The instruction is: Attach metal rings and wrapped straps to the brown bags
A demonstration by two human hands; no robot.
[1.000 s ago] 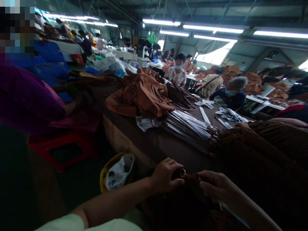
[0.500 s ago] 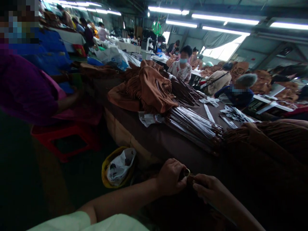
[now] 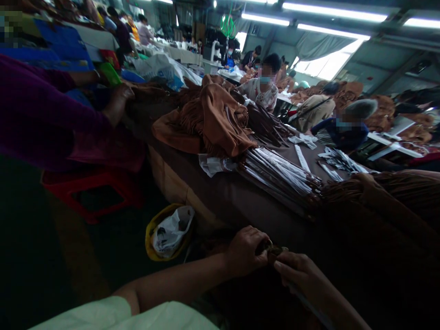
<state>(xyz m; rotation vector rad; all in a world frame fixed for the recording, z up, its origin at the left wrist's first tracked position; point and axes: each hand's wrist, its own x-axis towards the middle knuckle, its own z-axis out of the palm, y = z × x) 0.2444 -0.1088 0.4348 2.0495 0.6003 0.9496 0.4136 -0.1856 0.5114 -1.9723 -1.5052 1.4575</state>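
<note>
My left hand (image 3: 246,251) is closed, thumb and fingers pinched round a brass-coloured metal ring (image 3: 269,244) at the near edge of the table. Facing it, my right hand (image 3: 298,271) grips the end of a strap (image 3: 311,305), whose pale, wrapped-looking length trails below the wrist. Between my fingertips, a metal clasp (image 3: 276,250) at the strap's end meets the ring; whether they are hooked together I cannot tell. Dark brown material under my hands is mostly lost in shadow.
On the table lie white-wrapped straps (image 3: 282,174), brown fringed bags (image 3: 220,121) and a dark brown fringed pile (image 3: 388,197). A yellow basket (image 3: 149,240) with a white plastic bag stands below left. A co-worker in purple (image 3: 44,110) sits on a red stool (image 3: 92,183).
The strap's metal clasp has come up against the ring, and the pale strap now shows under my right wrist. The co-worker's hands have come forward. My view has shifted slightly.
</note>
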